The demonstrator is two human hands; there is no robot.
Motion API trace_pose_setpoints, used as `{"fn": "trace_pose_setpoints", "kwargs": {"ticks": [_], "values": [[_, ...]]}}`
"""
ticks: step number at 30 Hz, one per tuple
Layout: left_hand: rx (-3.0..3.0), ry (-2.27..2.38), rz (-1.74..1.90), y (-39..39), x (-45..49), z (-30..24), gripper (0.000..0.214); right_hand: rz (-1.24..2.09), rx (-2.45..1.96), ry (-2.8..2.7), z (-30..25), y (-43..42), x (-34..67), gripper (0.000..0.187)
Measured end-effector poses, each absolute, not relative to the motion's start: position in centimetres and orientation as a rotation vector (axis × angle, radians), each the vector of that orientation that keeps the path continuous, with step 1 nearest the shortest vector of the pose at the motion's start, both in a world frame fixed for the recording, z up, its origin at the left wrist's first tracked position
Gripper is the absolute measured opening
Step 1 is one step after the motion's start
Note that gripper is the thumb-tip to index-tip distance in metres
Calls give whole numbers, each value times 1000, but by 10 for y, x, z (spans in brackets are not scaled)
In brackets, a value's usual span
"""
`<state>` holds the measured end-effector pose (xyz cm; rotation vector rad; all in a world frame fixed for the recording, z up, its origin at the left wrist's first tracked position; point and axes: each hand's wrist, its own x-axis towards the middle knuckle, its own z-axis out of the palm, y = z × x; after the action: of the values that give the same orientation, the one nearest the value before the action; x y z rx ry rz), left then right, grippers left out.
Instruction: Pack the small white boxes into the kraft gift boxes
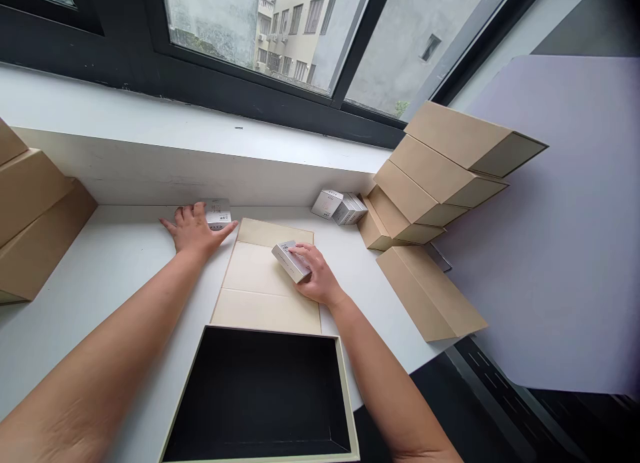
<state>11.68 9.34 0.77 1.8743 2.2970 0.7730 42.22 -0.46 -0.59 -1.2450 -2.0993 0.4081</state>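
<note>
My right hand point(319, 276) is closed around a small silver-white carton point(291, 262) with dark print, holding it tilted over the fold-out lid point(265, 266). That cream lid belongs to a large box point(350, 400) with a black inside, which lies in front of me. At the foot of the wall, my left hand point(194, 231) has its fingers spread. Its thumb and index finger are beside another small printed carton point(218, 213); whether they touch it I cannot tell.
Several more small cartons point(339, 206) are grouped by the wall on the right. Brown boxes point(435, 163) are stacked beyond them, with one brown box point(425, 293) nearer the table's right edge. More brown boxes point(40, 216) stand at the left. A window point(280, 36) is behind the ledge.
</note>
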Motion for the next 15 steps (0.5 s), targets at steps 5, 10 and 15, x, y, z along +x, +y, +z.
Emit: {"fn": "trace_pose_setpoints", "kwargs": {"ticks": [5, 10, 15], "values": [[1776, 2256, 843, 101, 125, 6, 64, 626, -1385, -2183, 5, -13, 416, 83], [1682, 2086, 1102, 82, 116, 4, 60, 465, -1535, -2063, 4, -18, 405, 69], [1686, 1667, 1421, 47, 106, 3, 65, 489, -1474, -2001, 2, -17, 412, 75]]}}
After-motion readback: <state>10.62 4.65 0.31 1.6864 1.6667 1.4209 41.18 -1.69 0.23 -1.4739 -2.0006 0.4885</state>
